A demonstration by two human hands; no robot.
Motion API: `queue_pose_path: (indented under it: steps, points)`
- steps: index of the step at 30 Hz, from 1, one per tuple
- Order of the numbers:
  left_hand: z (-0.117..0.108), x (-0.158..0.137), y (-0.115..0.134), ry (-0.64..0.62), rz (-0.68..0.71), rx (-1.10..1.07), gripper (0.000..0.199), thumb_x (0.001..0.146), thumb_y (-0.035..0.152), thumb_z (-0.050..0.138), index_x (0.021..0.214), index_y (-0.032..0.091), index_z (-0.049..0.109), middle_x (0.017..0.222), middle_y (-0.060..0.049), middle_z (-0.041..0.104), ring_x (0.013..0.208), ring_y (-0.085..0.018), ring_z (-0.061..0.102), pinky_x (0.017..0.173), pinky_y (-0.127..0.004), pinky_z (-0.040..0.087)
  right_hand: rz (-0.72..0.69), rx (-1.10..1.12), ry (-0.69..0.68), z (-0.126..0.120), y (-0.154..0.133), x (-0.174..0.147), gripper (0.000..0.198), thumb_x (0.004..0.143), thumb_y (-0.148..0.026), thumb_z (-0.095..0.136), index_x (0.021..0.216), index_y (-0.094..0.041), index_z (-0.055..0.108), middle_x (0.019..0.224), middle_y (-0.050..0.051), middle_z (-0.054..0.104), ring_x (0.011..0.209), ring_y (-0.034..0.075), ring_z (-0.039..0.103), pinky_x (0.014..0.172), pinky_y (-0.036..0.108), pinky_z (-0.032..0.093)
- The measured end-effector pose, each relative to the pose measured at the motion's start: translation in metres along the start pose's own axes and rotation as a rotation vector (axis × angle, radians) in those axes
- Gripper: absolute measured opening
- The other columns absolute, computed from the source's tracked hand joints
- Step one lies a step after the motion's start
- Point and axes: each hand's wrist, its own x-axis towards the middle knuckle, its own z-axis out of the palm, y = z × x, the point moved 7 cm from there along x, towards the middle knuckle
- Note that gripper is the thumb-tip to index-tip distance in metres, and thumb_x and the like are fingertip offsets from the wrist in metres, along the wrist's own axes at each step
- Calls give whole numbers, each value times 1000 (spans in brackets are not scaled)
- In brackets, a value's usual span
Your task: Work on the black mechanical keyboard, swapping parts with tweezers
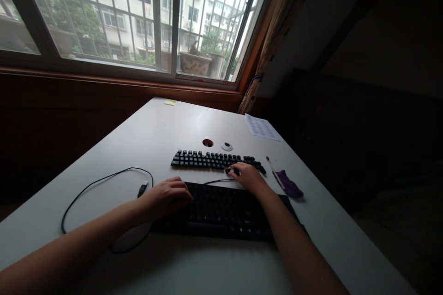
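Observation:
A black keyboard [221, 212] lies on the white table in front of me. My left hand [173, 192] rests on its upper left corner, fingers together and curled over the edge. Behind the keyboard, black keycaps [204, 160] stand loose in rows that follow a keyboard's layout. At the near side of these rows, my right hand [244, 175] reaches over the keyboard with thumb and fingers pinched on a small black keycap [228, 171]. A thin black cable [100, 179] loops out on the left and ends in a USB plug [142, 188].
To the right lie a purple cloth [290, 185] and a thin brush [275, 171]. Farther back are a round hole [208, 143] in the table, its grey cover ring [226, 146], printed paper [263, 128] and yellow sticky notes [169, 102]. A barred window [166, 23] is beyond.

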Motion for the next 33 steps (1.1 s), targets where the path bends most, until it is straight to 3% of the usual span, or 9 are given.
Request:
queue_pose_path:
  steps: [12, 18, 33]
  points:
    - [0, 0, 1, -1, 5, 18, 19, 99, 26, 54, 101, 19, 72, 93, -8, 69, 90, -19, 59, 80, -27, 50, -17, -48, 24, -13, -3, -15, 25, 89, -23, 63, 112, -27, 73, 108, 5, 74, 97, 21, 71, 88, 31, 54]
    - [1, 0, 1, -25, -9, 22, 17, 98, 24, 55, 102, 20, 71, 95, -7, 69, 91, -19, 59, 81, -27, 49, -21, -91, -28, -7, -8, -22, 33, 88, -23, 65, 119, -30, 72, 101, 4, 74, 88, 21, 71, 81, 29, 54]
    - [5, -2, -3, -34, 13, 34, 15, 98, 23, 56, 103, 20, 70, 95, -6, 69, 91, -19, 58, 80, -28, 49, 2, -147, -79, 2, -1, -11, 36, 90, -28, 62, 126, -30, 68, 105, 4, 73, 92, 23, 70, 82, 31, 54]
